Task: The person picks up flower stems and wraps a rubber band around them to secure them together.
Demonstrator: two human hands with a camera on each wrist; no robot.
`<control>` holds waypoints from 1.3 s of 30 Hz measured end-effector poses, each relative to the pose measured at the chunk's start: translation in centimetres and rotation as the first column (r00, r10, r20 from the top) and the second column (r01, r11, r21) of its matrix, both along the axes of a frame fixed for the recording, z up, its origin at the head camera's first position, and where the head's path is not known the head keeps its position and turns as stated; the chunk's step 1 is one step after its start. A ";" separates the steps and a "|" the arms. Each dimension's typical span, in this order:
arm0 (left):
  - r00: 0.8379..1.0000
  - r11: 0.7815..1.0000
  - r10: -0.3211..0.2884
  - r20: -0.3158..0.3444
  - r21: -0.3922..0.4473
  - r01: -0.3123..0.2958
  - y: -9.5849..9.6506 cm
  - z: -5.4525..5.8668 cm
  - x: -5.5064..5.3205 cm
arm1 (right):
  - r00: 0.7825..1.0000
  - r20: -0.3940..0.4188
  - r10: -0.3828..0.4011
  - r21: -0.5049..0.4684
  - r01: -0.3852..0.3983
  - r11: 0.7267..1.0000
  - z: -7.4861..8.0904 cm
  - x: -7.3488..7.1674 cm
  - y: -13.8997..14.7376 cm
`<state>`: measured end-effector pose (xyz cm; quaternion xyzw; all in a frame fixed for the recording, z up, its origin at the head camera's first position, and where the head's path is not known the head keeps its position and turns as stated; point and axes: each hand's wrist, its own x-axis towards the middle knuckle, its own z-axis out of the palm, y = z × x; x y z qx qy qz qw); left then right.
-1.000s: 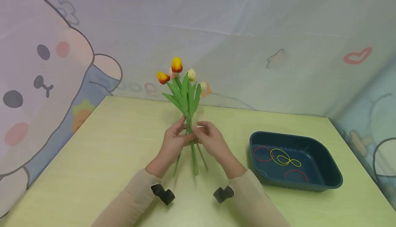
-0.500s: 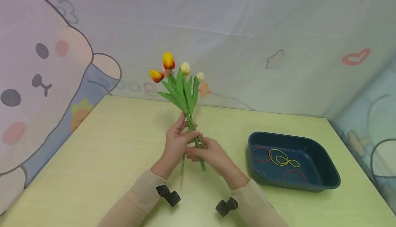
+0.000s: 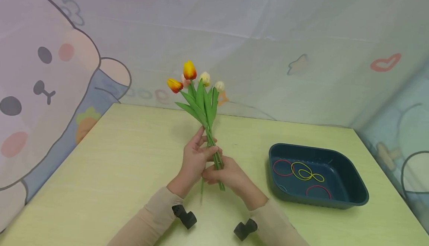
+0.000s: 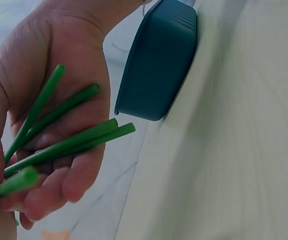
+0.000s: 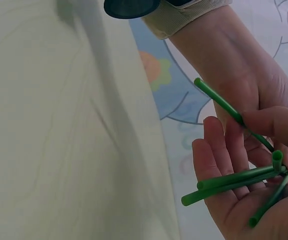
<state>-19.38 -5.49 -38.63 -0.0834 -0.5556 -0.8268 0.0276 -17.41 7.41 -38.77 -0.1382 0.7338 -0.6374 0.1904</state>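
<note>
Cartoon-print backdrop (image 3: 234,8) behind the basin. Pale wood table (image 3: 117,182) under it, most of the surface running left of it. Dark blue basin (image 3: 340,181) sits flat.

Artificial tulips (image 3: 200,101), one loose bunch, held above the table left of the basin and apart from it. Green stems, crossing; both wrist views show five stem ends splayed at different angles.

Beige sleeves (image 3: 147,216) left and front-left of the basin.

Left hand (image 3: 196,155): farther from the basin, gripping the bunch below the leaves, thumb across the stems. Right hand (image 3: 228,173): nearer the basin, lower on the stems, fingers curled round them, thumb on one stem. Can't tell if the hands touch each other.

Black wrist unit on each cuff, both left of the basin.

Flower heads, left of and beyond the basin: two yellow-red (image 3: 189,70), two cream (image 3: 205,78), one pink, partly hidden.

Rubber bands inside the basin: two red, plus yellow loops (image 3: 301,178) overlapping the left red one. Yellow count unclear.
</note>
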 end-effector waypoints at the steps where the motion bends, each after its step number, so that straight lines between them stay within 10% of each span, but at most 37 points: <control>1: 1.000 1.000 -0.001 0.001 0.001 0.001 0.0 -0.1 0.0 | 1.000 -0.004 -0.001 -0.002 0.001 1.000 0.0 0.1 0.0; 20: 0.997 0.987 -0.044 0.057 -0.149 0.052 -0.5 -0.5 -0.1 | 0.991 -0.105 -0.088 0.097 0.098 0.990 -1.1 1.3 0.3; 39: 0.963 0.954 -0.264 0.053 -0.129 0.269 -0.5 -0.9 0.5 | 0.995 -0.100 -0.030 0.102 0.040 0.994 -0.8 3.1 2.2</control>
